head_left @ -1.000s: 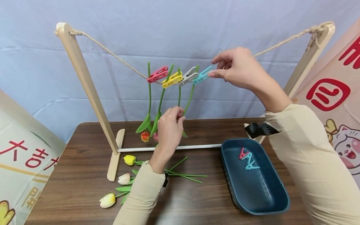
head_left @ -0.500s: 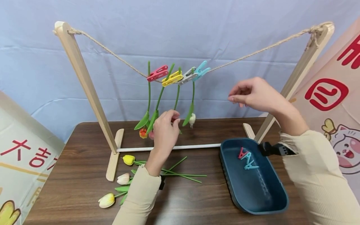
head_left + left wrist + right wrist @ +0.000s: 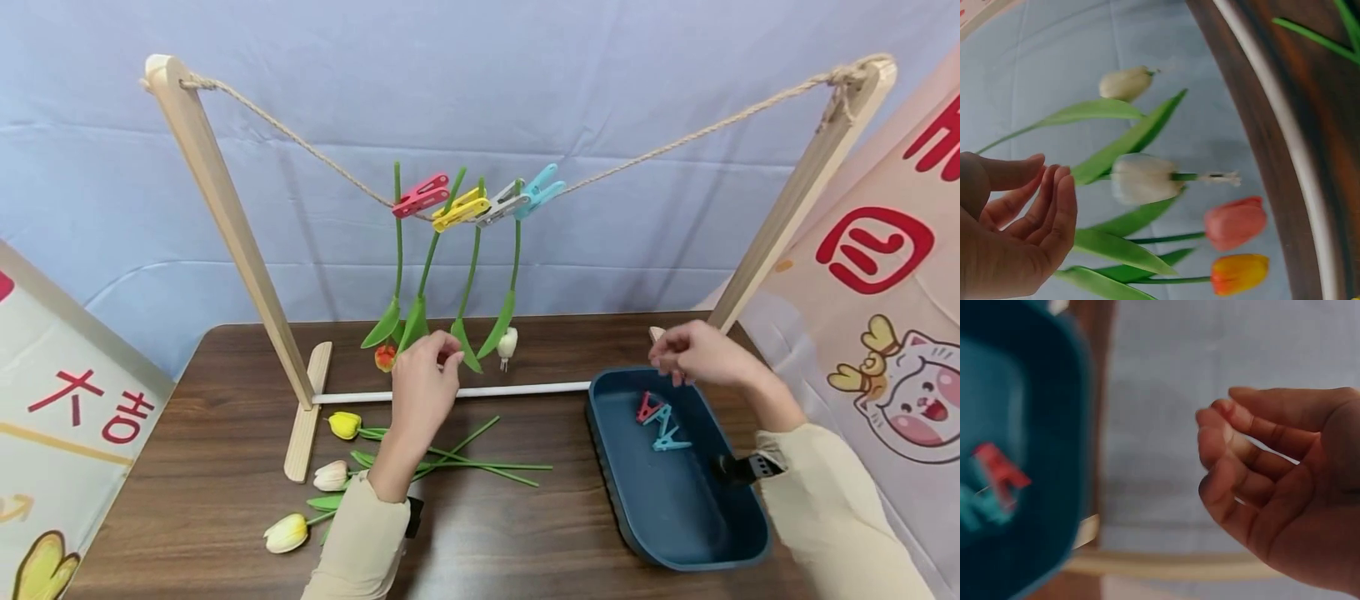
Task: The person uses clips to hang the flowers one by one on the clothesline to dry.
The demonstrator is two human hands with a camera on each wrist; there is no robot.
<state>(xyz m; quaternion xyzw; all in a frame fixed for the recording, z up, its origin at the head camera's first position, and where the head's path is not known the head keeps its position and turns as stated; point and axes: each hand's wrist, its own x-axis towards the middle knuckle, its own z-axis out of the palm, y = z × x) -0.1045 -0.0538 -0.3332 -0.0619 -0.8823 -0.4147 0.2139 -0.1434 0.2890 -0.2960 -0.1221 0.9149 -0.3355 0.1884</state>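
Note:
Four-tulip counts aside, several artificial tulips hang head down from a rope (image 3: 645, 154), each stem pinched by a clothespin: red (image 3: 422, 196), yellow (image 3: 461, 209), grey (image 3: 502, 203) and light blue (image 3: 540, 192). My left hand (image 3: 423, 383) is in front of the hanging flowers, fingers loosely bent and holding nothing. In the left wrist view a white tulip (image 3: 1144, 179) hangs just beyond its fingertips, with a pink tulip (image 3: 1235, 223) and an orange tulip (image 3: 1240, 274) lower. My right hand (image 3: 705, 354), also holding nothing, is above the far rim of a dark blue basin (image 3: 675, 517). Inside lie a red clothespin (image 3: 648, 407) and light blue clothespins (image 3: 666, 433).
Wooden posts (image 3: 225, 225) at both sides hold the rope, and a white rod (image 3: 525, 389) joins their feet. On the brown table (image 3: 517, 542) lie a yellow tulip (image 3: 345, 425), a pale tulip (image 3: 332, 476) and a white-yellow tulip (image 3: 287, 533), their green stems crossing.
My right hand has left the light blue clothespin and moved down to the basin. My left hand has let go of the rightmost tulip, which hangs freely, and drawn down and left.

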